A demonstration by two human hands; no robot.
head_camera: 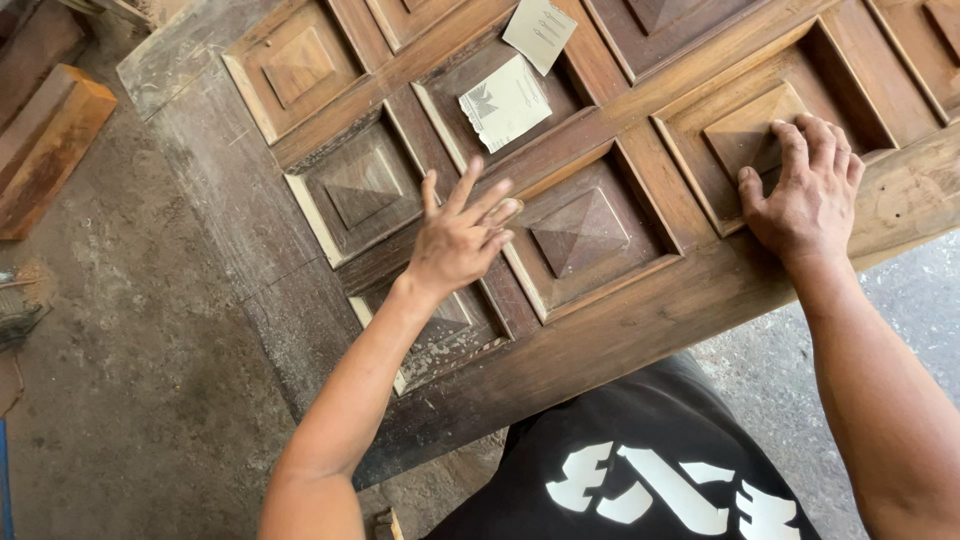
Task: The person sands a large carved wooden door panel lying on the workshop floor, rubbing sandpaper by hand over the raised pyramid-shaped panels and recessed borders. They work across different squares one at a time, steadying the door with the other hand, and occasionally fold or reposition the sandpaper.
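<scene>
Hands Bracing and Feeling a Carved Panel Door

Lying flat and slanting across the view — panelled wooden door (pixel 640 310), near rail running along the person's front, well within arm's reach. Pressing down on a raised pyramid block (pixel 748 130) in the right-hand recess: right hand (pixel 808 195), fingers (pixel 795 145) close together and curled over the block's edge, thumb along its lower side, apparently steadying the door. Hovering over or lightly brushing the frame strip between two recesses: left hand (pixel 458 240), fingers (pixel 490 200) spread and straight, pinching nothing — seemingly feeling the surface rather than gripping it; actual contact hard to tell from this angle. Sitting just right of those fingertips: another pyramid panel (pixel 580 232), darker and intact. Resting loosely in an upper recess and on the rail above it: two sheets of sandpaper (pixel 505 103), pale backs up, probably parked there to stay handy. Showing beneath the left wrist: a worn panel (pixel 445 335) with a pale, scuffed border. Lying on the dusty concrete floor (pixel 140 380) at the far left, well apart: a reddish timber block (pixel 45 150).
</scene>
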